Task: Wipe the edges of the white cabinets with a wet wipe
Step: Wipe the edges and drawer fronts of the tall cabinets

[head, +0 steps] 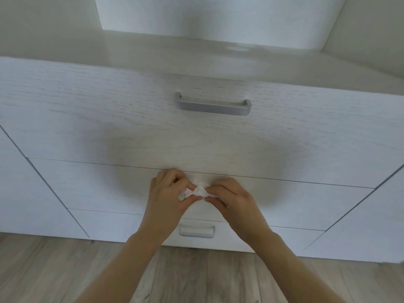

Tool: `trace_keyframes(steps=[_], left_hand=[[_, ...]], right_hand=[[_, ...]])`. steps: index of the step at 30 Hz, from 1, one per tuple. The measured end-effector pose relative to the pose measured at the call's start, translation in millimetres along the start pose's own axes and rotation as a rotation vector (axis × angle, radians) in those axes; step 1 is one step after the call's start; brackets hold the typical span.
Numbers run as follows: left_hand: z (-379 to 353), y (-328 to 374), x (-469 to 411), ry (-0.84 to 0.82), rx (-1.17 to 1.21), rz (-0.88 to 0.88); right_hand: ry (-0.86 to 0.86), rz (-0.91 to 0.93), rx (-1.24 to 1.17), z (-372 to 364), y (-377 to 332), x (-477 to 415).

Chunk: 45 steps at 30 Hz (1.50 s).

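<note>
A crumpled white wet wipe (197, 192) is held between both hands in front of the white cabinet (109, 119). My left hand (168, 195) pinches its left end and my right hand (231, 200) pinches its right end. Both hands hover just below the thin seam (284, 181) between the top drawer and the second drawer. The top drawer carries a grey bar handle (213, 106). Part of the wipe is hidden by my fingers.
A lower drawer handle (196, 231) shows between my forearms. Cabinet doors flank the drawers on the left (28, 193) and right (371, 215). The cabinet top (196, 55) runs back to a wall. Wood-look floor (54, 270) lies below.
</note>
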<state>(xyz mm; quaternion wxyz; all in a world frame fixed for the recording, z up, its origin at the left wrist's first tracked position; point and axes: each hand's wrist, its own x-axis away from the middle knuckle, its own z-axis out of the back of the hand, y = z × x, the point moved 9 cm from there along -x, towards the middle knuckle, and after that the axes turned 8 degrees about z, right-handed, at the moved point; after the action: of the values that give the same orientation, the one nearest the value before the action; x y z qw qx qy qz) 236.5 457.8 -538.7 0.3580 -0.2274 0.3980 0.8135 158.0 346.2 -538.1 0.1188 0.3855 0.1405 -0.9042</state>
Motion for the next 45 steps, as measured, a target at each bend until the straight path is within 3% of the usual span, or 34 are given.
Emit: trace_keyframes(steps=[7, 14, 19, 27, 32, 35, 39, 45], left_hand=[[16.9, -16.6, 8.3, 0.044, -0.111, -0.164], [2.9, -3.1, 10.5, 0.060, -0.088, -0.062], [15.5, -10.7, 12.7, 0.075, -0.077, -0.065], [-0.5, -0.7, 5.5, -0.049, 0.070, 0.028], [24.8, -16.8, 4.1, 0.009, 0.013, 0.055], [23.2, -18.9, 8.0, -0.047, 0.052, 0.114], [2.2, 9.0, 8.1, -0.120, 0.021, -0.062], [13.6, -8.7, 4.2, -0.008, -0.031, -0.038]], right_hand=[[0.064, 0.027, 0.070, -28.1, -30.8, -12.1], [0.054, 0.100, 0.156, 4.2, -7.3, 21.4], [0.030, 0.177, 0.168, -13.1, -36.5, 9.8], [0.059, 0.013, 0.078, 23.2, -2.5, 10.8], [-0.004, -0.106, -0.038, -6.6, -10.4, -4.8], [-0.026, -0.148, -0.090, -9.0, -5.9, -5.3], [0.045, -0.217, -0.042, 15.8, 11.6, 9.4], [0.067, -0.364, -0.092, -2.7, 13.9, 4.2]])
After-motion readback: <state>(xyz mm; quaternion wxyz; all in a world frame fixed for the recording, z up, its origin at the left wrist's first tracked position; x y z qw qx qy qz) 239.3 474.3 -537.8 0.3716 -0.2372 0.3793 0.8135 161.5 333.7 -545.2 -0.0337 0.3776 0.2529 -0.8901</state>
